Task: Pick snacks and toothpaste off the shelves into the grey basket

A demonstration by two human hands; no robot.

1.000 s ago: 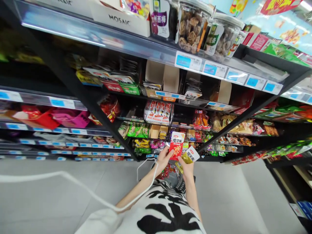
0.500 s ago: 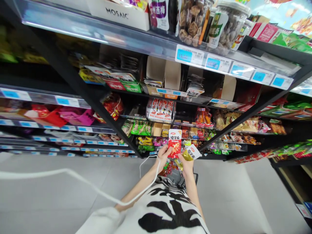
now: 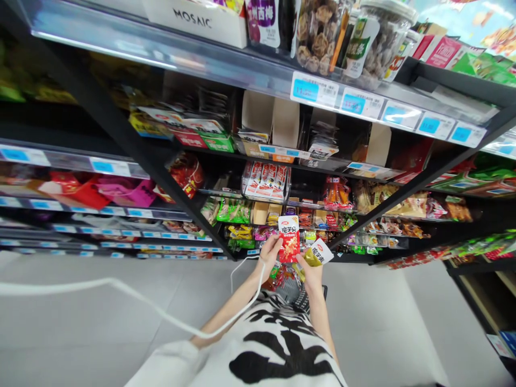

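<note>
My left hand [image 3: 269, 257] is closed on the left edge of a red and white snack packet [image 3: 289, 239], which it holds upright with the printed front towards me. In my right hand [image 3: 311, 273] is a gold and white snack packet [image 3: 317, 253], tilted to the right. The right thumb lies close to the lower corner of the red packet; whether it touches it I cannot tell. Below and behind my hands is a dark shopping basket [image 3: 291, 290] with several colourful packets in it, partly hidden by my right arm and my shirt.
Ahead stand dark store shelves with snack packets, open display boxes [image 3: 286, 126] and plastic jars [image 3: 385, 40]. Price labels [image 3: 314, 90] line a shelf edge that juts out above my hands. A white cable [image 3: 153, 309] loops past my left arm. Grey floor tiles [image 3: 121, 328] lie below.
Both packets stay in my hands. The red one has shifted down very slightly; otherwise hardly anything differs.
</note>
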